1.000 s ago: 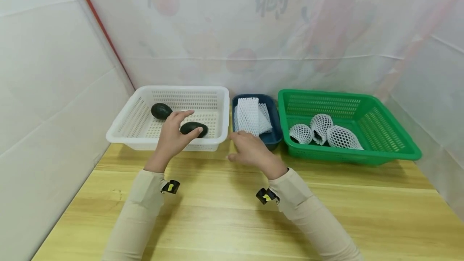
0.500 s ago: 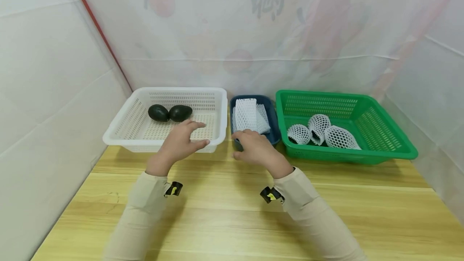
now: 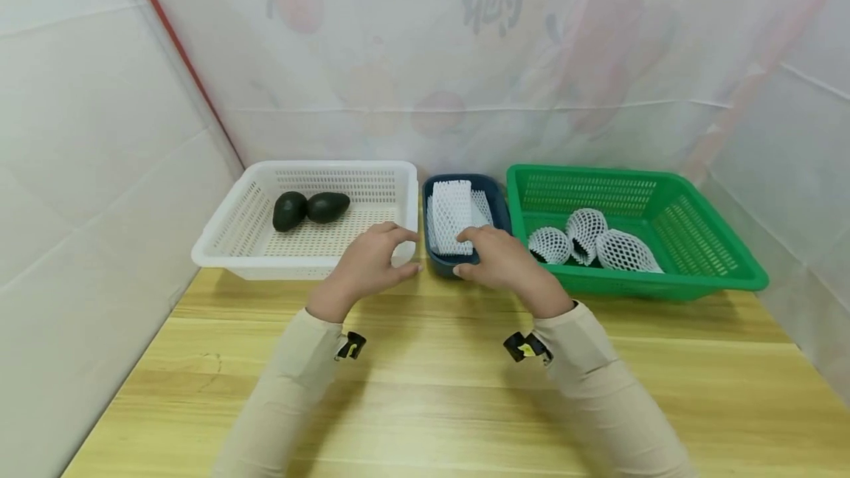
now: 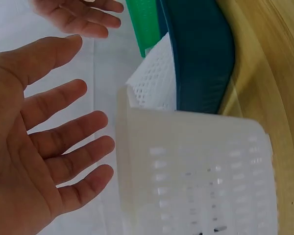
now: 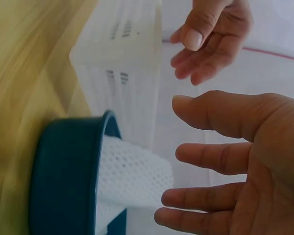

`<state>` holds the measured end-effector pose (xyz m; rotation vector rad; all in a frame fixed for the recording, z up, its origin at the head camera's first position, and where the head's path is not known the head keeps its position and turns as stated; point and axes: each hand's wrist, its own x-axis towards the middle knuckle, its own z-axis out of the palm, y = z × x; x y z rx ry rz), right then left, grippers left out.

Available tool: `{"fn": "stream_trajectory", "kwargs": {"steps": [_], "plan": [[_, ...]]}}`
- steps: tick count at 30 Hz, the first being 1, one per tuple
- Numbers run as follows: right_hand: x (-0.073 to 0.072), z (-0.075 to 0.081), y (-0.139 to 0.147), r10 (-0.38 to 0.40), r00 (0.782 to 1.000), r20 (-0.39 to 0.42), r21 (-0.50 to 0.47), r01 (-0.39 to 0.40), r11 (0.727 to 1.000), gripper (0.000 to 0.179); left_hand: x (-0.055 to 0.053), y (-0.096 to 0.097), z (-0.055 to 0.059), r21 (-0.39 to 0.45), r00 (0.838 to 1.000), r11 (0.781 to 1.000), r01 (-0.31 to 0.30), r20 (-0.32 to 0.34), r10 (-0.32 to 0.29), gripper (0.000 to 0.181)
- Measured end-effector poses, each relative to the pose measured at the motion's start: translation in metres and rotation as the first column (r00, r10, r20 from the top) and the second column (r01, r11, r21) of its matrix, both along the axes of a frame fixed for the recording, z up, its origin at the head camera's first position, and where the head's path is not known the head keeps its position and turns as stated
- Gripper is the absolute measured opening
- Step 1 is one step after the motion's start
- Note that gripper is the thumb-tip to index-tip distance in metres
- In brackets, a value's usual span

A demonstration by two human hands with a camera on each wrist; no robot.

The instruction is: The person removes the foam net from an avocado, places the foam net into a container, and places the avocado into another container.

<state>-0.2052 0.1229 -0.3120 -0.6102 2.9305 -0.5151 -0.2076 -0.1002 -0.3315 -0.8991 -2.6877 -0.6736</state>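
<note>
My left hand (image 3: 372,264) hovers over the front right corner of the white basket (image 3: 222,242), fingers spread and holding nothing. Above the front of the dark blue bin (image 3: 501,205) is my right hand (image 3: 501,260), its fingers parted and nothing between them. White foam net sleeves (image 3: 453,216) lie in that bin, close to the right fingertips; in the right wrist view the foam net (image 5: 132,171) looks apart from the fingers. Two dark avocados, one (image 3: 290,211) upright-looking and one (image 3: 328,207) lying sideways, touch each other in the white basket.
To the right stands a green basket (image 3: 717,242) with several net-wrapped pieces (image 3: 627,251) in its left half. All three containers stand in a row on the wooden table (image 3: 425,382), before a pale sheet wall (image 3: 425,57).
The left hand has let the right-hand avocado stay beside the other, deeper in the white basket, and moved right. My right hand has shifted right over the blue bin.
</note>
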Motion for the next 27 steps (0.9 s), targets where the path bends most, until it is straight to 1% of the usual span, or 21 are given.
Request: {"fn": "stream_trajectory", "kwargs": {"steps": [6,14,17,21,23,27], "plan": [[-0.003,0.003,0.013,-0.016,0.999,0.030,-0.001,0.016,1.000,0.053,-0.003,0.014,-0.003,-0.025,0.999,0.999,0.033,-0.010,-0.033,0.039],[-0.010,-0.001,0.031,-0.042,0.999,0.028,-0.028,0.043,0.999,0.051,-0.002,0.034,-0.011,-0.060,0.994,0.996,0.072,-0.077,-0.076,0.036],[-0.012,-0.001,0.038,-0.048,0.999,0.023,-0.040,0.049,0.998,0.051,-0.002,0.040,-0.012,-0.066,0.987,0.993,0.094,-0.124,-0.102,0.034],[-0.014,0.001,0.046,-0.066,0.998,0.009,-0.054,0.066,0.996,0.049,-0.003,0.048,-0.015,-0.065,0.971,0.988,0.139,-0.188,-0.149,0.033],[-0.015,0.002,0.049,-0.083,0.997,0.008,-0.052,0.083,0.995,0.049,-0.003,0.052,-0.016,-0.060,0.965,0.984,0.166,-0.194,-0.174,0.032],[-0.018,0.001,0.056,-0.115,0.993,0.025,-0.045,0.116,0.992,0.047,-0.002,0.057,-0.018,-0.052,0.966,0.979,0.200,-0.159,-0.205,0.032]]}}
